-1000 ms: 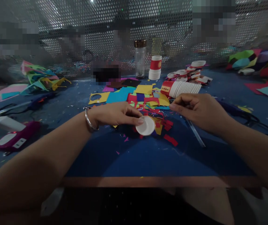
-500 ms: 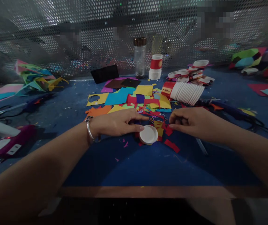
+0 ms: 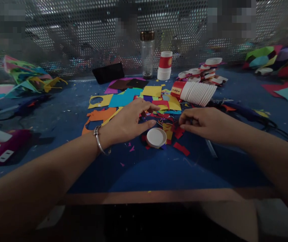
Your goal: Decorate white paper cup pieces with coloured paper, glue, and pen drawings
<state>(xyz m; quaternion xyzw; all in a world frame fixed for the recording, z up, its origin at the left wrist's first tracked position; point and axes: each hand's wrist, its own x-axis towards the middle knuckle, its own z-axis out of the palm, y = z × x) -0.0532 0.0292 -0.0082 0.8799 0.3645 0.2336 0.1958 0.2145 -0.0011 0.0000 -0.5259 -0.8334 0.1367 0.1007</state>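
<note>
A shallow white round paper piece with a raised rim, like the cut-off bottom of a paper cup (image 3: 156, 137), lies on the blue table among paper scraps. My left hand (image 3: 131, 119), with a silver bracelet at the wrist, is open just above and left of it, thumb and fingers apart. To the right, my right hand (image 3: 201, 121) has its fingers curled and thumb pressed in. A red paper scrap (image 3: 178, 132) is at its fingertips; whether they grip it or anything else is hidden. Another red strip (image 3: 181, 148) lies nearer the table edge.
Behind the hands lie coloured paper sheets (image 3: 124, 101) and a tipped stack of paper cups (image 3: 196, 92). A glass bottle (image 3: 147, 55) and upright cups (image 3: 164, 67) stand farther back. Glue guns lie at left (image 3: 32, 105) and right (image 3: 244, 111). A magenta power strip (image 3: 10, 148) is at left.
My left hand has lifted off the white round piece and moved back, its thumb and fingers spreading. My right hand stays nearly in place. The view has tilted slightly down.
</note>
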